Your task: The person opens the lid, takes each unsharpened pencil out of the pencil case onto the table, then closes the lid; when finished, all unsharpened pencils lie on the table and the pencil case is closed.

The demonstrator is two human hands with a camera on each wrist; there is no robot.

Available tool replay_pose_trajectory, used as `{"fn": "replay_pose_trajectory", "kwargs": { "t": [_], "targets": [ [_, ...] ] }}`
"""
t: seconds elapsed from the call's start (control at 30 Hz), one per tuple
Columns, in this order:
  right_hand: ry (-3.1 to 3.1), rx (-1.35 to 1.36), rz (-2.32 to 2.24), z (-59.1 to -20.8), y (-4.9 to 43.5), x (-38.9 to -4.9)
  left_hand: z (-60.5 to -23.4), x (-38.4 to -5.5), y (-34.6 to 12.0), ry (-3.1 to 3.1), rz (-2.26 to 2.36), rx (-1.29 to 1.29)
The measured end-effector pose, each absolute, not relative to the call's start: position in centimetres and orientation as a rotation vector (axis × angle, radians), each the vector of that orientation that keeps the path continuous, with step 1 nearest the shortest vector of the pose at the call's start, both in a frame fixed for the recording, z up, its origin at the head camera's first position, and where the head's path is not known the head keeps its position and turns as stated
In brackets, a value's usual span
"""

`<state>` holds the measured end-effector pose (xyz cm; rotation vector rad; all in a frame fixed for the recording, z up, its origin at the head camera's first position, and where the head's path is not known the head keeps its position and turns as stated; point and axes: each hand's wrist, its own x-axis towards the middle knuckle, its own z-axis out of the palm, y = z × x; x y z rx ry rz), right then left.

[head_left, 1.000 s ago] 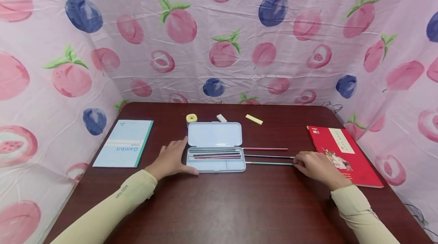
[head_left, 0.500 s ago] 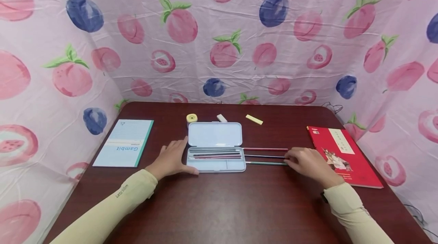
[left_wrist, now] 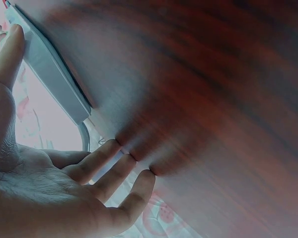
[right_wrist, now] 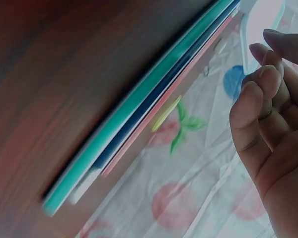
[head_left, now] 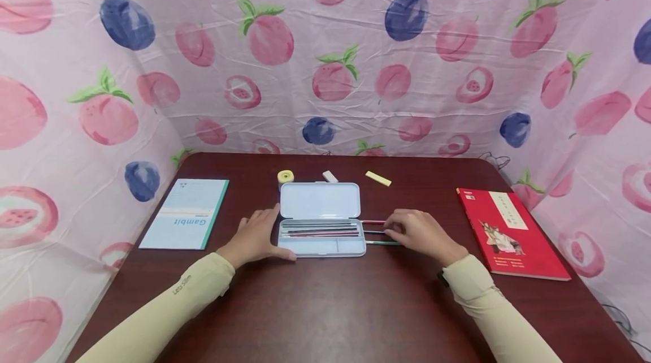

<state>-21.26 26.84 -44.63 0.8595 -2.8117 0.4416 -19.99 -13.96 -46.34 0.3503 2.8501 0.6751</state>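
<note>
A pale blue pencil case [head_left: 312, 247] lies with its lid [head_left: 319, 200] raised. Inside its rear compartment are several pencils [head_left: 320, 232]. My left hand [head_left: 252, 238] spreads round the case's left end, thumb along the front edge and fingers at the side. In the left wrist view the thumb [left_wrist: 9, 59] touches the case wall. My right hand [head_left: 422, 233] hovers just right of the case, fingers loosely bent and holding nothing. Under it lie a green pencil [right_wrist: 114, 114], a dark blue pencil [right_wrist: 154, 101] and a red pencil [right_wrist: 188, 64], side by side; in the head view the hand hides their right ends.
Behind the case stand a yellow tape roll [head_left: 286, 177], a white eraser [head_left: 329, 176] and a yellow strip [head_left: 378, 178]. A light blue notebook [head_left: 184, 214] lies at the left, a red book [head_left: 511, 233] at the right. Patterned cloth [head_left: 325, 69] surrounds the table.
My right hand has moved left along the pencils, from their right ends toward the case. The pencils, the case and my left hand have stayed in place.
</note>
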Motion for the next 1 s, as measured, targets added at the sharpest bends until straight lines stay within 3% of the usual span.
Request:
{"fn": "replay_pose_trajectory", "kwargs": {
  "t": [0.43,1.0],
  "targets": [
    [-2.792,0.952,0.425,-45.4,21.5,-23.1,-46.4,-19.9,-13.9,2.855,0.676,0.349],
    [-2.817,1.004,0.278,-45.4,19.6,-24.0,-46.2,-20.0,-13.9,2.847,0.674,0.344]
  ]
}}
